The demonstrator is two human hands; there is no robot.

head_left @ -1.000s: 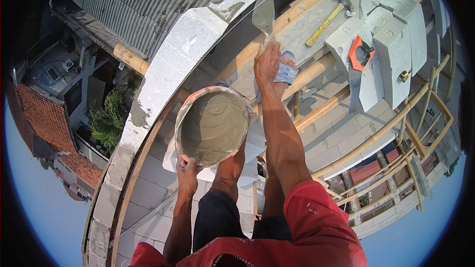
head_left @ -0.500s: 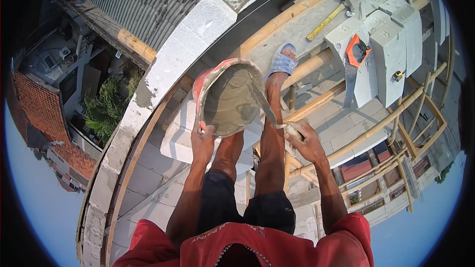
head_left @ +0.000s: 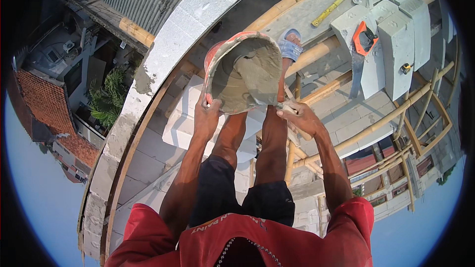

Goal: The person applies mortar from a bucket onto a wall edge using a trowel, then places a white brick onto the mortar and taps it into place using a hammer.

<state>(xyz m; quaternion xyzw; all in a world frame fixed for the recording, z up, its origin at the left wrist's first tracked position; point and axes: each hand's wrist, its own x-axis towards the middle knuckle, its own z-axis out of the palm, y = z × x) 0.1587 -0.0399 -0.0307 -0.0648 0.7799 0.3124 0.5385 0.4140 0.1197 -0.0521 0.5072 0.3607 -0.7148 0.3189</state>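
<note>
A red bucket (head_left: 210, 59) with a mortar-caked rim is tilted in front of my legs, its mouth facing me. My left hand (head_left: 207, 112) is closed on its near left rim, thumb over the edge. Wet grey mortar (head_left: 226, 81) lines the inside. My right hand (head_left: 302, 118) is closed around the handle of a trowel (head_left: 263, 100) at the bucket's right side. The trowel's blade is inside the bucket, mostly hidden by a lump of mortar.
White lightweight blocks (head_left: 373, 71) stand at the right, with an orange-handled handsaw (head_left: 365, 38) and a small tape measure (head_left: 406, 68) on them. A yellow-handled hammer (head_left: 331, 9) lies beyond. Bamboo poles (head_left: 316, 54) cross open gaps. A block wall (head_left: 198, 7) curves along the left above a drop.
My right hand has brought the trowel from the bucket's right rim into it, and a lump of mortar now shows on the blade. The bucket has shifted slightly up and right in view.
</note>
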